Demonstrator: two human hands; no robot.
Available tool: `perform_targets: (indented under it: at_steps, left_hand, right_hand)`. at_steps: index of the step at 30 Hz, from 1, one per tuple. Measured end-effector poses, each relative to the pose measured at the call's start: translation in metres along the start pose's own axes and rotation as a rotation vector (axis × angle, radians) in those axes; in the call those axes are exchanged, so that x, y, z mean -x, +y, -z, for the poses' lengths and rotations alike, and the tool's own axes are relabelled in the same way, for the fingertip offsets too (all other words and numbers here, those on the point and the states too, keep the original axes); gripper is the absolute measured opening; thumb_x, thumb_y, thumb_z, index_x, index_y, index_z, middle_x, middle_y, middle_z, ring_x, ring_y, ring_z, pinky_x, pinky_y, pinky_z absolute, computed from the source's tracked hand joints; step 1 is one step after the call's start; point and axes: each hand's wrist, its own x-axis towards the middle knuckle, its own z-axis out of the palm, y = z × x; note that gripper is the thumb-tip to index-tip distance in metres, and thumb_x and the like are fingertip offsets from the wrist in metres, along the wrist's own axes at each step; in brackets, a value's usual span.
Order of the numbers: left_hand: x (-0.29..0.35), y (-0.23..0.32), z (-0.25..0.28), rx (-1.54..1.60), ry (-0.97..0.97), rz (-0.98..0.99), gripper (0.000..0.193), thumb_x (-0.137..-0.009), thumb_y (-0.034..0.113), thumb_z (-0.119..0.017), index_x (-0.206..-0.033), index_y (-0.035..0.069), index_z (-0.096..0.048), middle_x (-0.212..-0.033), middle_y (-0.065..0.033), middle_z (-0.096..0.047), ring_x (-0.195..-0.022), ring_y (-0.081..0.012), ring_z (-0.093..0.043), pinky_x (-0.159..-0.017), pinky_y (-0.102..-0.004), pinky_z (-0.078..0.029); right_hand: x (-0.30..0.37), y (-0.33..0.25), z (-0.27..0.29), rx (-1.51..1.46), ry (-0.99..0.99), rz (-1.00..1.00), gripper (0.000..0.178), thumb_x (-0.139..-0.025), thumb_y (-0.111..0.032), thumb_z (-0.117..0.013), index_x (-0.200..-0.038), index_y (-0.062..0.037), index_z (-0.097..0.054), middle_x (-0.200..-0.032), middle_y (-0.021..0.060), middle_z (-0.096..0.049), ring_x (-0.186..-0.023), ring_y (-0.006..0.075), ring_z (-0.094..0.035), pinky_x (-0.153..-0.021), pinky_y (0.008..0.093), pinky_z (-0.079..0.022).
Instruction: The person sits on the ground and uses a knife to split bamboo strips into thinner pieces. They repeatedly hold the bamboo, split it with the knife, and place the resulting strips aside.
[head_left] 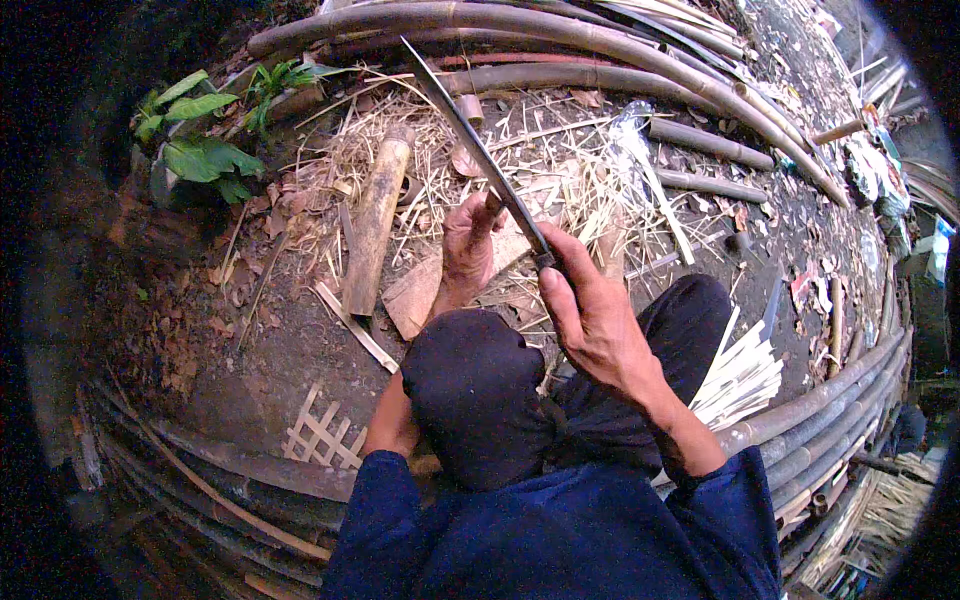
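My right hand [600,315] is closed round the handle of a machete [470,135], its long dark blade slanting up to the far left. My left hand [467,250] is beside the blade with its fingers curled. A small brown end shows at its fingertips, close to the blade; what it is I cannot make out. Beneath the left hand lies a flat wooden board [415,295]. A thick bamboo piece [380,220] rests on the ground to the left, among pale shavings [570,185].
Long bamboo poles [560,25] lie across the far side, and more poles [820,410] at the near right. Thin pale strips [740,380] are bundled beside my right knee. A woven bamboo lattice [325,435] is at the lower left. Green plants [200,155] grow at the far left.
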Motion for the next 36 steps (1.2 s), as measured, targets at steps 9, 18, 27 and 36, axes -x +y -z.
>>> perform_targets:
  at_steps: [9,18,27,36]
  left_hand:
    - [-0.015,0.001,-0.017,-0.041,-0.034,-0.054,0.049,-0.087,0.053,-0.061,-0.078,0.004,-0.059,-0.069,0.0034,-0.049,-0.067,-0.0080,-0.043,-0.064,-0.0255,-0.034]
    - [0.011,-0.049,0.038,-0.933,0.027,-0.093,0.025,-0.085,0.013,-0.066,-0.107,0.001,-0.063,-0.090,-0.0136,-0.066,-0.086,-0.0229,-0.064,-0.075,-0.0322,-0.049]
    - [0.005,-0.087,0.049,-1.009,-0.022,-0.121,0.035,-0.085,0.010,-0.064,-0.119,0.002,-0.058,-0.092,-0.0191,-0.065,-0.086,-0.0310,-0.065,-0.072,-0.0414,-0.049]
    - [0.020,-0.053,0.080,-1.353,-0.198,0.166,0.050,-0.082,0.028,-0.068,-0.124,0.004,-0.055,-0.122,-0.0204,-0.058,-0.115,-0.0335,-0.055,-0.097,-0.0442,-0.041]
  right_hand:
    - [0.002,-0.007,0.014,0.015,0.031,-0.042,0.043,-0.095,-0.018,-0.047,-0.137,-0.0142,-0.039,-0.099,0.0273,-0.062,-0.096,0.0453,-0.060,-0.079,0.0458,-0.049]
    - [-0.004,0.014,0.007,-0.029,0.097,-0.069,0.040,-0.097,-0.018,-0.046,-0.136,-0.0127,-0.041,-0.085,0.0229,-0.064,-0.078,0.0356,-0.066,-0.071,0.0389,-0.049]
    - [-0.019,0.045,0.011,0.046,0.144,0.070,0.040,-0.097,-0.020,-0.047,-0.135,-0.0107,-0.042,-0.092,0.0267,-0.063,-0.093,0.0425,-0.063,-0.079,0.0429,-0.048]
    - [-0.034,0.074,0.001,-0.017,0.086,0.098,0.037,-0.097,-0.026,-0.047,-0.132,-0.0139,-0.043,-0.091,0.0302,-0.062,-0.090,0.0465,-0.061,-0.077,0.0499,-0.048]
